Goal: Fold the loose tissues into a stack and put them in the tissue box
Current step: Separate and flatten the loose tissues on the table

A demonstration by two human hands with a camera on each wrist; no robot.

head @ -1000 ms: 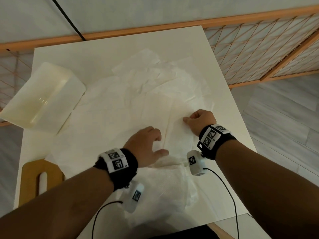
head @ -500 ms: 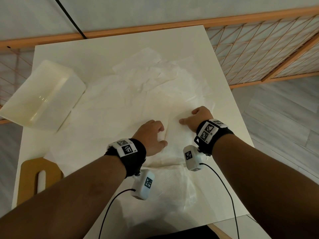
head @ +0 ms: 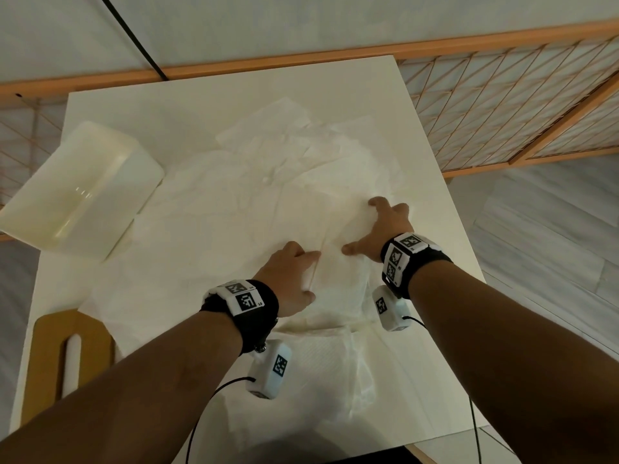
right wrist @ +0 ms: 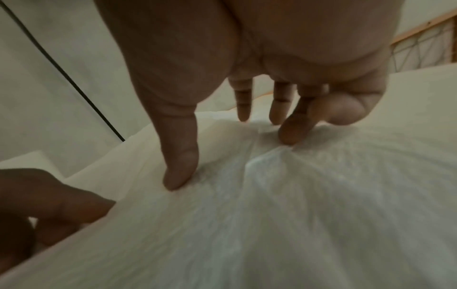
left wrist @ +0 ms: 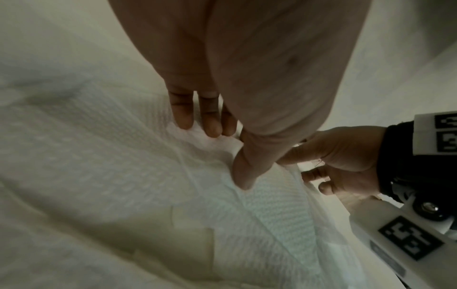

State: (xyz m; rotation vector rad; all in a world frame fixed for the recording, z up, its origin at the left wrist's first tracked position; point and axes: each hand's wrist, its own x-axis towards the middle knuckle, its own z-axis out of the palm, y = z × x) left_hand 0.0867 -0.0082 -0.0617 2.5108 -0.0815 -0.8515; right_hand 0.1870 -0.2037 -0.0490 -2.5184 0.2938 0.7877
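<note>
A white table (head: 435, 229) stands by an orange wooden lattice railing (head: 502, 105), black cable (head: 134, 35) behind.

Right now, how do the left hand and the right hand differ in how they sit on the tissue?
The left hand lies nearer the person, fingers close together along the tissue's crease; the right hand lies farther out, thumb spread wide from its fingers. In the right wrist view the right hand's fingertips press down and bunch the sheet; the left hand's lie flatter. Both rest on the same tissue, gripping nothing.

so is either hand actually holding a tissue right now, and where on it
Neither grips one. The left hand and right hand press spread fingers flat on the top tissue, either side of its centre crease.
</note>
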